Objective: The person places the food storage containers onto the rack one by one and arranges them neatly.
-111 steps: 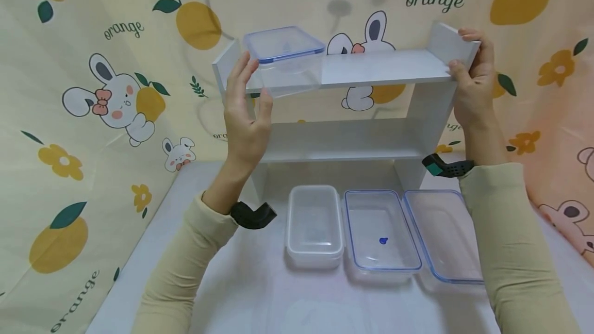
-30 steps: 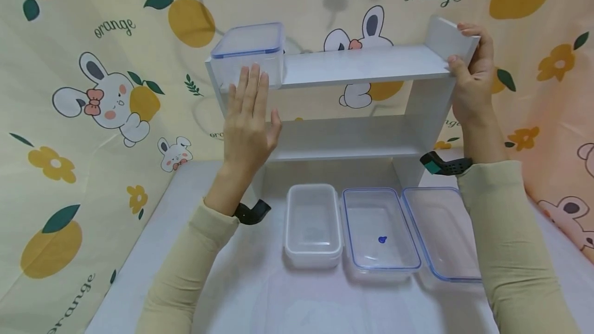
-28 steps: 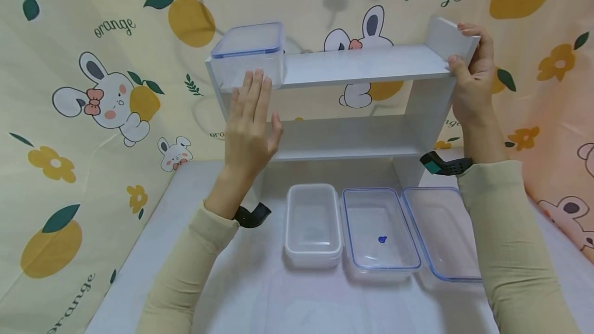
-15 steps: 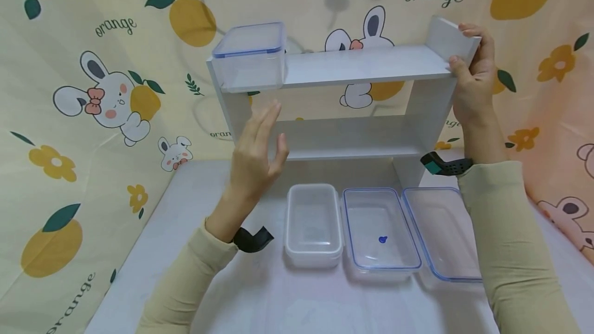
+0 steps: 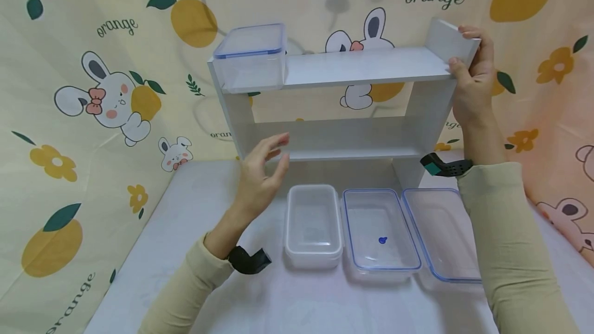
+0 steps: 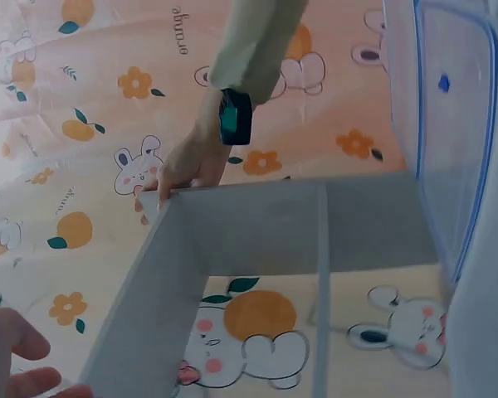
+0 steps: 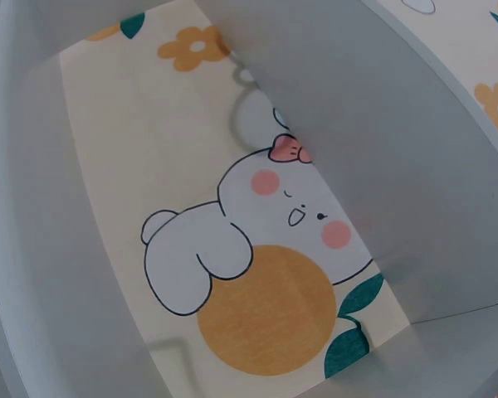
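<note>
Head view: the box (image 5: 250, 63) rests at the shelf's (image 5: 357, 67) upper left. The shelf is gripped by the right hand (image 5: 477, 76) and is best kept steady. The left hand (image 5: 260, 177), loosely bent and empty, has been lowered from the box since the earlier frame. Left wrist: that right-hand grip is seen again. Right wrist: shelf and backdrop (image 7: 108, 141) are shown.

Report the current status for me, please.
Left hand empty. Right hand gripping shelf, right end. Clear box on top, left end. Three more boxes on table below.
</note>
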Tool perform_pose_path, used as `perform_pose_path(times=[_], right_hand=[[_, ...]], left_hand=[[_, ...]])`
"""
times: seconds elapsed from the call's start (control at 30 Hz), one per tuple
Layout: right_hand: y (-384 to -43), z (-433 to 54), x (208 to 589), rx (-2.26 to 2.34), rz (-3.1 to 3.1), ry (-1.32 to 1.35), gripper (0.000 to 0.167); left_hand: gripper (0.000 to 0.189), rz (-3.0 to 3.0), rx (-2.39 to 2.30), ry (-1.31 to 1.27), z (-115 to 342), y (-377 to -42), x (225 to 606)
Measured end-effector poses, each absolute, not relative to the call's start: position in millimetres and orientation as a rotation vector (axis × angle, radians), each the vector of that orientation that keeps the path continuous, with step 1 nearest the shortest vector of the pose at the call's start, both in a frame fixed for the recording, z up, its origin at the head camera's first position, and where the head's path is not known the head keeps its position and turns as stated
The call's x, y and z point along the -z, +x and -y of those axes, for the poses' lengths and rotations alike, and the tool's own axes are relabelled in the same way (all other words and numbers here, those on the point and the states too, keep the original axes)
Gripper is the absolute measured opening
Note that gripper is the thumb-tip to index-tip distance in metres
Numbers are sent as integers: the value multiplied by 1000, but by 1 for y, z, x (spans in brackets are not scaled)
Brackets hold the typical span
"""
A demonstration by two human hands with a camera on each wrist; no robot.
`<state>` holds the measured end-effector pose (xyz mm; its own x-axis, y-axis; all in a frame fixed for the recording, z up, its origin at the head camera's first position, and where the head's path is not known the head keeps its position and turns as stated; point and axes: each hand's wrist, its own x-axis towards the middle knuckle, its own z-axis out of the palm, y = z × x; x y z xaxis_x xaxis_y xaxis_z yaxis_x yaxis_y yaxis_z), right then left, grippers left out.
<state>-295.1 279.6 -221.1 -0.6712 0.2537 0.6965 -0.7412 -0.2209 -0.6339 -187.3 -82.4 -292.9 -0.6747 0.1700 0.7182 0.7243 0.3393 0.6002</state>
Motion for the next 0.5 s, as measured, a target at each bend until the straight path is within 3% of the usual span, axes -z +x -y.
perform_pose_path(times=[0.5], right_hand=[[-296, -281, 222, -1945, 1386, 597, 40]], left_hand=[[36, 2242, 1951, -545, 97, -189, 339]])
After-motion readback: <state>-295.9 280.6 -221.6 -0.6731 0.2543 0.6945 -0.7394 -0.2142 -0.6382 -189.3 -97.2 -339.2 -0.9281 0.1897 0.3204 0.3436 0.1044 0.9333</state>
